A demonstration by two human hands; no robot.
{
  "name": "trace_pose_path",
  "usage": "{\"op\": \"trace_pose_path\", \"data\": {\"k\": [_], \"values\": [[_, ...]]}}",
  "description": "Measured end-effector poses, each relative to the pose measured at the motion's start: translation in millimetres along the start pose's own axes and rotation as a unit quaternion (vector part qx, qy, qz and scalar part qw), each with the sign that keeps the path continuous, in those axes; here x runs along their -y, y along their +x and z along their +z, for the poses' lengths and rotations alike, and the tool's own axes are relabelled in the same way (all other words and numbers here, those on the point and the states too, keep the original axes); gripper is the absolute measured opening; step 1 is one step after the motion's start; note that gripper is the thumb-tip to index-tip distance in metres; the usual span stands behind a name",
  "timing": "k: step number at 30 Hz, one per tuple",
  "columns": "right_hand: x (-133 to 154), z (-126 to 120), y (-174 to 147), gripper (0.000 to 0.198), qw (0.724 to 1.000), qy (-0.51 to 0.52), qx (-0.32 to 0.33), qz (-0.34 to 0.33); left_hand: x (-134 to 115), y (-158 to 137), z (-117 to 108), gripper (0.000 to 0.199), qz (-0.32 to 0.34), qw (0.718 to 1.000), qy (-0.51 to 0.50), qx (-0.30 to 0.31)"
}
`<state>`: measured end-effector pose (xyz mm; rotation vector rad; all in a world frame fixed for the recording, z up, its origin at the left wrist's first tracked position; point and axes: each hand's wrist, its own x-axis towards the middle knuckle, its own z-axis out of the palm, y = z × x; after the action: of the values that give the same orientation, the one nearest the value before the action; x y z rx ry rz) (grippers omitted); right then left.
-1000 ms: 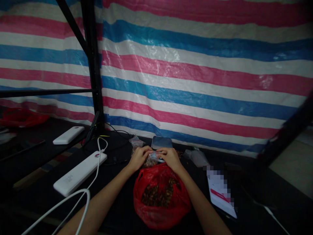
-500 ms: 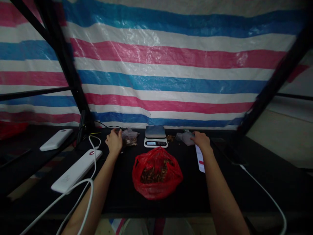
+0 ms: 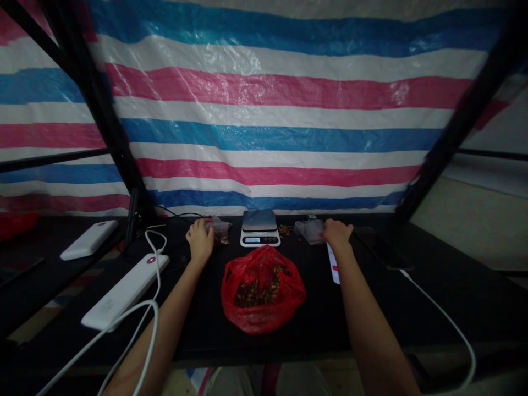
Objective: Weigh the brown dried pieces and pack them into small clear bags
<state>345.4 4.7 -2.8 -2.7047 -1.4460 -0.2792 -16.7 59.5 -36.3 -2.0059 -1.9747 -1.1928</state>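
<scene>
My left hand (image 3: 201,240) lies palm down with fingers loosely bent, touching the left side of a clear plastic bag (image 3: 223,231) of small brown pieces. On the right, my right hand (image 3: 338,233) has its fingers closed at the edge of some clear plastic bags (image 3: 314,231); its fingertips are partly hidden. Between the hands sits a white kitchen scale (image 3: 259,240) with a bare metal plate and a lit display. Closer to me stands an open red plastic bag (image 3: 264,320) with many small brown pieces inside.
A phone with a lit screen (image 3: 333,264) lies partly under my right forearm. A dark phone (image 3: 383,248) with a white cable is farther right. White power banks (image 3: 124,291) and looping cables lie left. Loose brown pieces (image 3: 284,230) sit beside the scale. Striped sheeting hangs behind.
My left hand has moved right, onto the bag beside it. My right hand stays at the clear bags with little movement. The whole view has shifted slightly.
</scene>
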Motion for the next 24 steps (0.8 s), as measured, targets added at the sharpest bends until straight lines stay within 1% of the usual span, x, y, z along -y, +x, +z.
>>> {"op": "trace_pose_path", "data": {"k": [2,5,8,12,14,16,19,24], "values": [[2.0,2.3,0.7,0.032,1.0,0.006,0.006,0.005,1.0,0.3,1.7,0.025,0.008,1.0,-0.005,0.011],[4.1,7.5,2.9,0.037,0.999,-0.002,0.035,0.001,2.3,0.1,3.5,0.023,0.025,0.999,-0.01,0.022],[2.9,10.7,5.1,0.039,0.999,-0.006,0.053,0.007,2.7,-0.7,4.9,0.023,0.039,0.999,-0.007,0.019],[-1.2,9.5,6.0,0.038,0.997,0.014,0.07,0.027,3.0,-1.3,5.9,0.022,0.04,0.999,-0.009,0.023],[-2.4,7.9,5.6,0.032,0.998,0.019,0.059,0.032,3.5,-1.4,6.1,0.022,0.042,0.999,-0.01,0.024],[-2.9,6.7,5.0,0.026,0.999,0.018,0.026,0.037,3.7,-1.5,5.9,0.022,0.047,0.999,-0.012,0.023],[-2.8,5.8,3.4,0.027,0.998,0.018,-0.022,0.05,1.9,-1.5,4.8,0.022,0.048,0.998,-0.017,0.026],[-4.1,4.1,-1.9,0.026,0.996,0.038,-0.057,0.057,-3.3,-0.4,2.1,0.021,0.067,0.996,-0.045,0.029]]}}
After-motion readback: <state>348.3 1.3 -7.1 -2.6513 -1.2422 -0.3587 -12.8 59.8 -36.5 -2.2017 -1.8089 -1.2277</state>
